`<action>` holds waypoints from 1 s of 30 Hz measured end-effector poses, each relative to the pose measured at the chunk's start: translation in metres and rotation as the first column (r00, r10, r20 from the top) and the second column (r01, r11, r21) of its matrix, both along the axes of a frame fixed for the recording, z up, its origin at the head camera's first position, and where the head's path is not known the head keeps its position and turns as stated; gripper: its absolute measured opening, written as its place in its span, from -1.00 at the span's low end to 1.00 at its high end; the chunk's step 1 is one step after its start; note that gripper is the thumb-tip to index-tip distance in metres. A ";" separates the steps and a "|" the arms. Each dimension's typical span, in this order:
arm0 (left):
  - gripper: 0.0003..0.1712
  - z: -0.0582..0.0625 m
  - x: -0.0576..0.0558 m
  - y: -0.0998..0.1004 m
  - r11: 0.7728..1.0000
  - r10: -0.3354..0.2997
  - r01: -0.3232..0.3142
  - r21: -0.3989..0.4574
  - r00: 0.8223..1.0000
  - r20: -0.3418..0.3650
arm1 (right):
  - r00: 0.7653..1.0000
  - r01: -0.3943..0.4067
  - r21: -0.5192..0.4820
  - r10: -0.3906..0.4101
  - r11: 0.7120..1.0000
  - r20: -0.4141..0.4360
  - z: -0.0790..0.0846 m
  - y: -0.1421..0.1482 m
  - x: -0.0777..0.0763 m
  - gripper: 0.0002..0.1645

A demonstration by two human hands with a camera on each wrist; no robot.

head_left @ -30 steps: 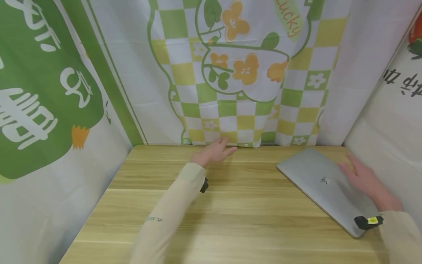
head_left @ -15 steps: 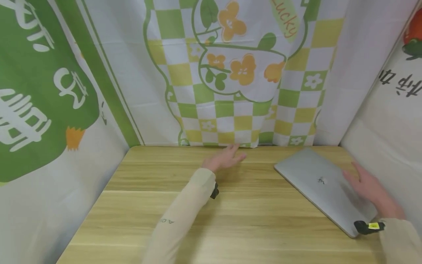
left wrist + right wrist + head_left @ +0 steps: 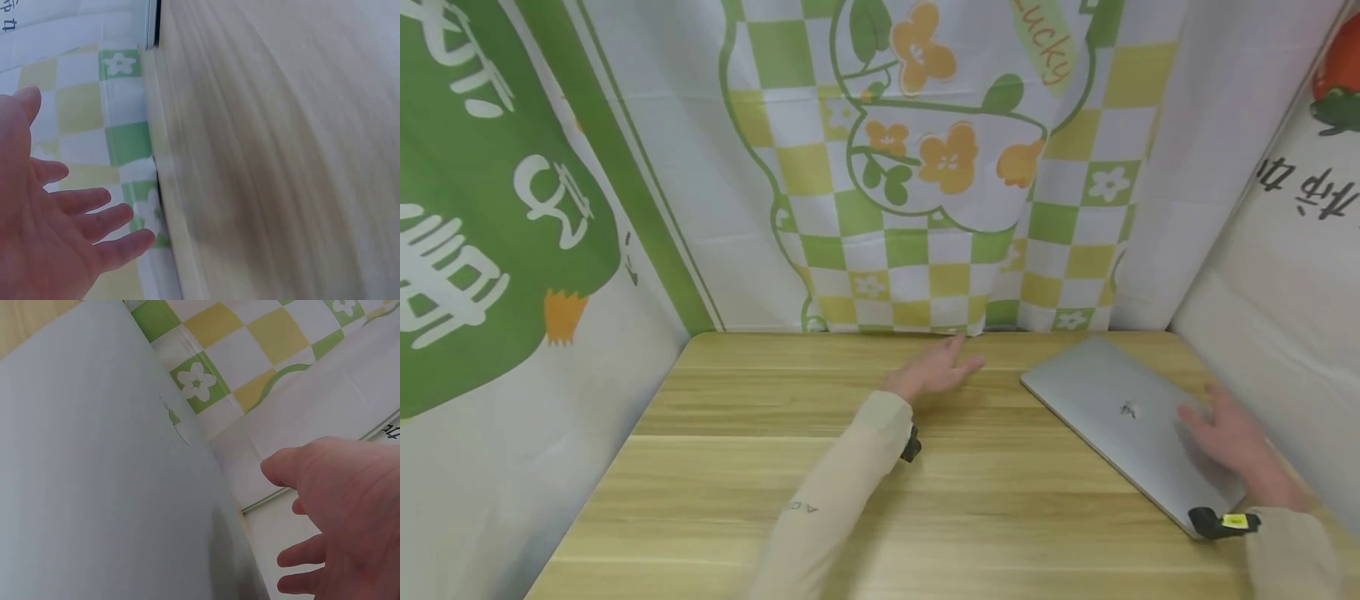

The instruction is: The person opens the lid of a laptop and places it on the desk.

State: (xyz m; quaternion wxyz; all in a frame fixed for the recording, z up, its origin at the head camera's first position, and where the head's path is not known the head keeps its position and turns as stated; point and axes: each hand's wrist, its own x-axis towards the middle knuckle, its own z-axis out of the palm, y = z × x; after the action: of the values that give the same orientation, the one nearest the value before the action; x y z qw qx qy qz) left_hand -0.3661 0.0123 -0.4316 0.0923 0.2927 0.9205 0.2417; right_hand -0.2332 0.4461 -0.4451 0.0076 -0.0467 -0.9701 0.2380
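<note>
The patterned cloth hangs at the back, and its lower hem comes down to the back edge of the table, so in my judgement the fingertips should avoid it, or they may catch the fabric. The wooden table carries a closed grey laptop, which lies flat and slantwise near the right edge, with its far corner close to the back edge. For handling it well, I would use its 2 long sides together, with the fingers low at the rim, because the smooth lid probably gives little hold to a hand which only presses from above. The left hand is near the back edge, apart from the laptop, with fingers spread wide and holding nothing; a low and slow approach to the laptop's left side seems best. The right hand is at the laptop's right side, its thumb and fingers also apart and gripping nothing; whether it touches the lid, I cannot tell. The black device on the right wrist is at the laptop's near corner, so the wrist should rather be lifted a little, to avoid a scratch. The small logo can serve as a mark for the middle between the 2 hands
</note>
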 end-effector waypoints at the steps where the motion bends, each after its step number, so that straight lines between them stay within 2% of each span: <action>1: -0.03 -0.001 0.001 0.002 1.000 0.000 0.000 0.004 1.000 0.004 | 1.000 0.000 0.008 0.000 1.000 -0.008 -0.001 0.000 0.000 -0.03; 7: -0.08 -0.005 0.003 0.014 1.000 0.001 -0.001 0.021 1.000 0.000 | 1.000 0.009 0.029 -0.009 1.000 -0.012 -0.005 0.003 -0.003 -0.06; 13: -0.14 -0.009 0.000 0.027 0.999 0.005 -0.004 0.054 1.000 -0.008 | 1.000 0.027 0.117 -0.026 0.993 -0.011 -0.009 0.013 -0.004 -0.08; 18: -0.18 -0.012 -0.002 0.040 0.997 0.005 -0.003 0.078 1.000 -0.023 | 0.999 0.031 0.145 -0.033 0.989 0.008 -0.011 0.019 -0.002 -0.09; 25: -0.21 -0.020 -0.001 0.054 0.994 0.020 -0.023 0.107 1.000 0.023 | 0.998 0.021 0.121 -0.028 0.992 0.060 -0.008 0.020 0.004 -0.16; 30: -0.26 -0.022 -0.002 0.067 0.992 0.007 -0.011 0.122 0.999 0.033 | 0.996 0.025 0.113 -0.035 0.993 0.084 -0.009 0.021 0.007 -0.16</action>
State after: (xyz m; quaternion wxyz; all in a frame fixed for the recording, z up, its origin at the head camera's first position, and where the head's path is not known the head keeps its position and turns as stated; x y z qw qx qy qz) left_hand -0.3680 0.0789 -0.4535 0.0881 0.2896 0.9036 0.3030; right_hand -0.2265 0.4671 -0.4542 -0.0281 -0.0711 -0.9805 0.1811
